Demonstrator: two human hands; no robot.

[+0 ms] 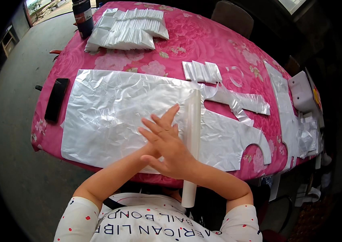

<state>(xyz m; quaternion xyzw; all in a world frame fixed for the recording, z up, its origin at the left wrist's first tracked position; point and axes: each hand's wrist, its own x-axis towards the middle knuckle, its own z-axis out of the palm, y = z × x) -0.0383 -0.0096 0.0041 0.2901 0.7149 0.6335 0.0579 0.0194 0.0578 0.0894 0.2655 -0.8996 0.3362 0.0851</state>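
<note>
My right hand [171,151] crosses over my left, its fingers and thumb spread apart, holding nothing. Beneath it my left hand [171,114] is mostly hidden; the fingers that show are stretched out. Both are over a flat pile of silvery-white plastic vest bags [98,109], whose cut handles point right. Just right of my hands, a pale translucent tube [192,133] lies across the bags, its near end sticking out past the table edge.
The table has a pink flowered cloth [195,36]. Folded bag bundles [130,30] lie at the far left near a dark bottle [83,18]. A black phone [57,100] lies left. A small folded bundle [201,72] lies beyond the tube. More bags [286,117] and a white box [301,90] are right.
</note>
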